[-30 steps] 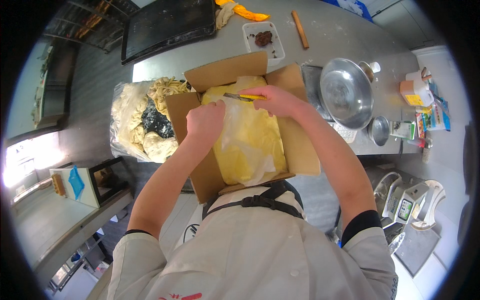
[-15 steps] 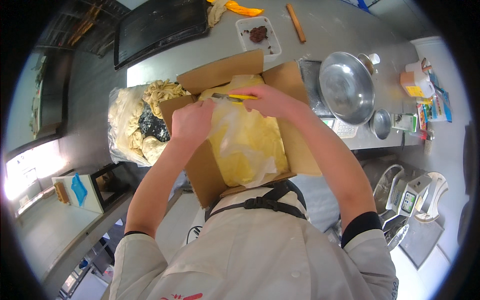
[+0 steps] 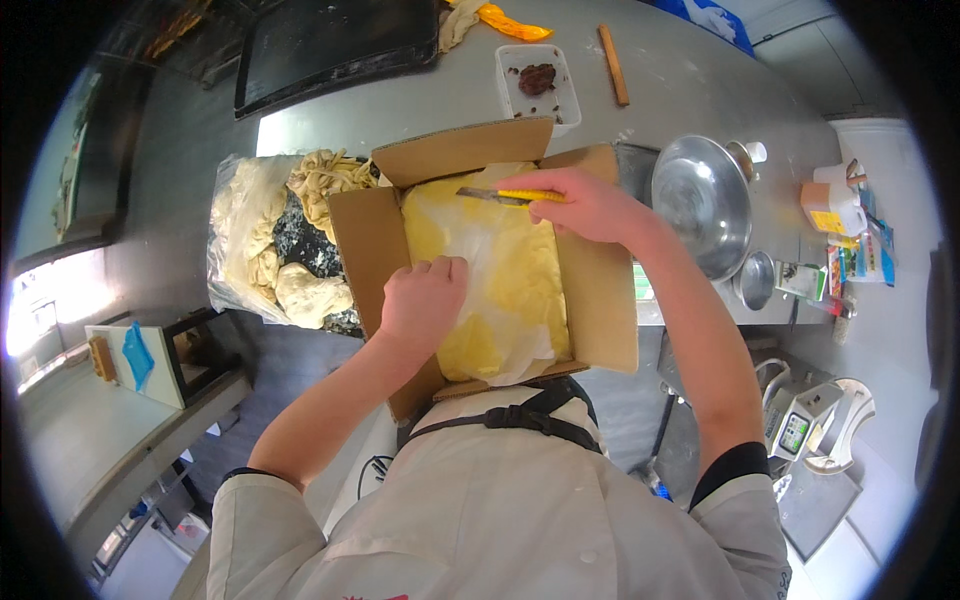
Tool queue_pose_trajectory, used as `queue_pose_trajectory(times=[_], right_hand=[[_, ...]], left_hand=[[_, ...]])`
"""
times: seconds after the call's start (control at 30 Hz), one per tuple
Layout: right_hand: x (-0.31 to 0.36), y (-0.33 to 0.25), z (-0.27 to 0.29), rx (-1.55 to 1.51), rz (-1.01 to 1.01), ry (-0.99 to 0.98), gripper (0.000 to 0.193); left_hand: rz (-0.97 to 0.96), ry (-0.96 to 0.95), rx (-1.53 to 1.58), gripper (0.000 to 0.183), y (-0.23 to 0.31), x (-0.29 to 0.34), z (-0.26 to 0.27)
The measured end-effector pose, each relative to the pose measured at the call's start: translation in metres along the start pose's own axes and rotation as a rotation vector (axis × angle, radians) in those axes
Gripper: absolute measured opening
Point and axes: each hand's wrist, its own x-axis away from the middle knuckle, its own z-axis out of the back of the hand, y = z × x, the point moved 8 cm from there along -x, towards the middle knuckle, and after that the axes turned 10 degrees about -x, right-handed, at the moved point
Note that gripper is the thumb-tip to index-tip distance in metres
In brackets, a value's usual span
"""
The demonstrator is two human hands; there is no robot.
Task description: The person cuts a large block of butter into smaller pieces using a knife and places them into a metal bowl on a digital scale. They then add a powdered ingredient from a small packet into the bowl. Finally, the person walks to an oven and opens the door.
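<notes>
An open cardboard box (image 3: 598, 290) stands before me, filled with a pale yellow butter-like block (image 3: 535, 290). Clear plastic film (image 3: 478, 240) lies wrinkled over part of the block. My left hand (image 3: 425, 300) is closed in a fist at the block's left side, gripping the film; its fingertips are hidden. In my right hand (image 3: 590, 203) is a yellow utility knife (image 3: 530, 196). Its blade points left, above the far part of the block. The knife and my left hand are apart.
Left of the box, a plastic bag (image 3: 232, 240) holds pale dough pieces. A white tub (image 3: 565, 100) with a dark lump, a wooden stick (image 3: 614, 65) and a black tray (image 3: 340, 50) lie beyond. Metal bowls (image 3: 700, 205) stand at the right.
My left hand has moved down toward me from the far left of the block, drawing the film along. My right hand with the knife has shifted slightly right, away from the left hand.
</notes>
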Motion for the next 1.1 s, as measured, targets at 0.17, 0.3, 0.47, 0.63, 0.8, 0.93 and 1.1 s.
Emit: queue_pose_trajectory(times=[0.17,0.3,0.47,0.63,0.8,0.93,1.1], right_hand=[[-0.031,-0.006,-0.02,0.231,-0.126,-0.207,0.057],[-0.057,0.005,-0.026,0.379,0.006,-0.256,0.058],[-0.071,-0.028,-0.03,0.393,-0.148,-0.372,0.061],[-0.083,-0.025,-0.028,0.379,-0.272,-0.44,0.062],[-0.079,-0.044,-0.043,0.451,-0.303,-0.516,0.063],[-0.066,-0.032,-0.032,0.527,-0.204,-0.47,0.062],[-0.019,-0.03,0.014,0.398,-0.163,-0.341,0.059]], left_hand=[[0.046,0.048,0.08,0.02,-0.008,-0.001,0.012],[0.079,0.225,0.173,0.017,-0.025,-0.005,0.022],[0.112,0.281,0.296,0.017,-0.056,-0.006,0.023],[0.062,0.36,0.347,0.018,-0.061,-0.005,0.037],[0.005,0.378,0.337,0.015,-0.059,-0.008,0.056],[-0.057,0.354,0.331,0.021,-0.052,0.01,0.051],[-0.035,0.366,0.396,0.022,-0.029,0.026,0.049]])
